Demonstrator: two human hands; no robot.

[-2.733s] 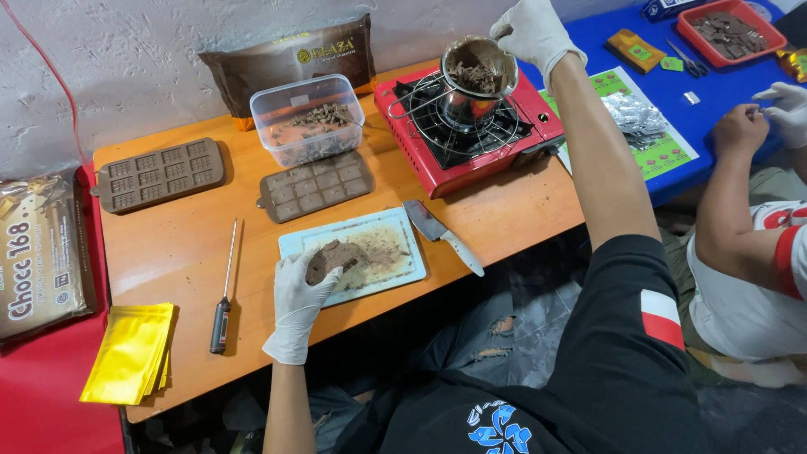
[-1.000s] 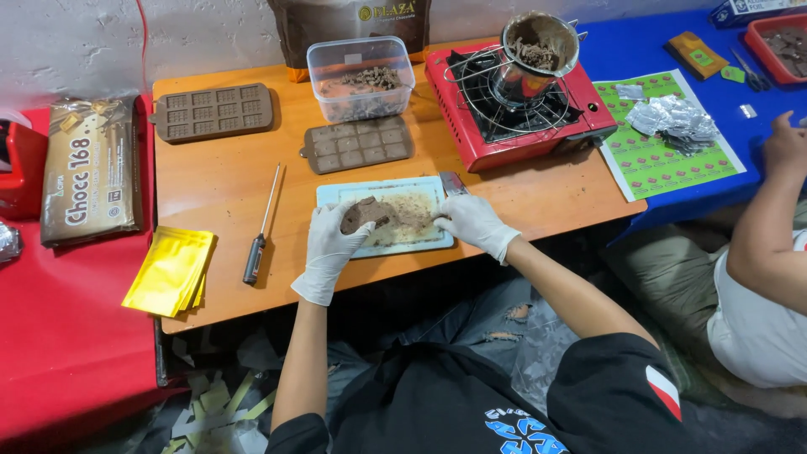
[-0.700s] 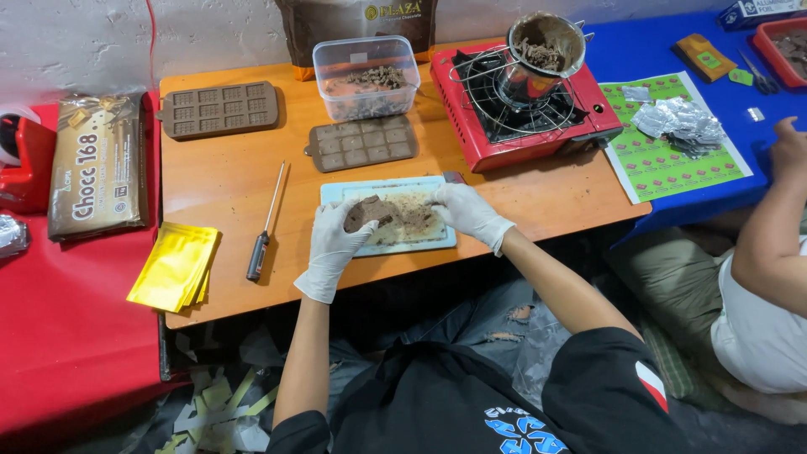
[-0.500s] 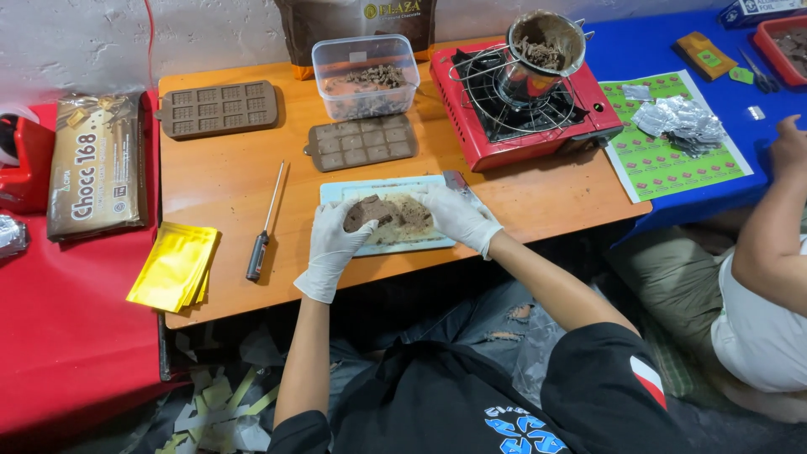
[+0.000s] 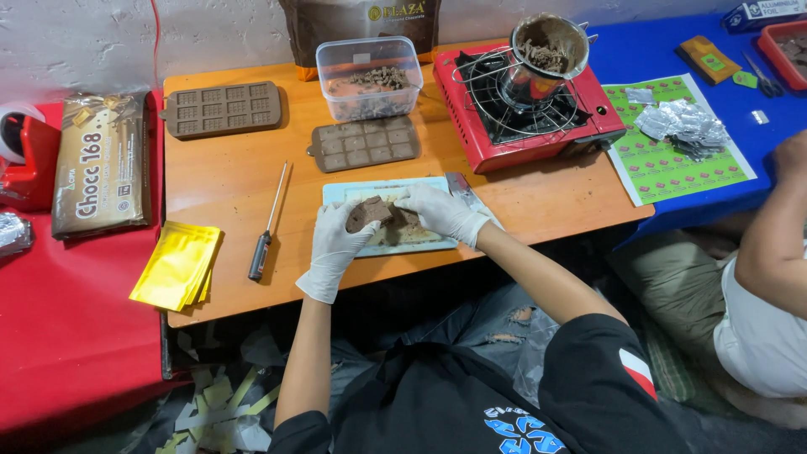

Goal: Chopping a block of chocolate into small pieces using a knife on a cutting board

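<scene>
Both my hands wear white gloves and meet over a pale cutting board (image 5: 340, 192) on the orange table (image 5: 218, 181). My left hand (image 5: 334, 244) grips a brown block of chocolate (image 5: 368, 212) at its left end. My right hand (image 5: 440, 212) rests its fingers on the block's right end, covering part of it. Chocolate shavings lie on the board under the hands. A knife (image 5: 461, 188) lies just right of the board, partly behind my right hand.
Two brown chocolate moulds (image 5: 222, 108) (image 5: 366, 142), a clear tub of chocolate pieces (image 5: 368, 79), a red camping stove (image 5: 530, 118) with a metal pot (image 5: 546, 50), a thermometer probe (image 5: 268, 225), yellow pouches (image 5: 177, 265), a wrapped chocolate slab (image 5: 99, 174). Another person's arm (image 5: 777, 227) at right.
My right hand left the pot on the stove and came down to the board, now touching the chocolate block. My left hand stayed on the block.
</scene>
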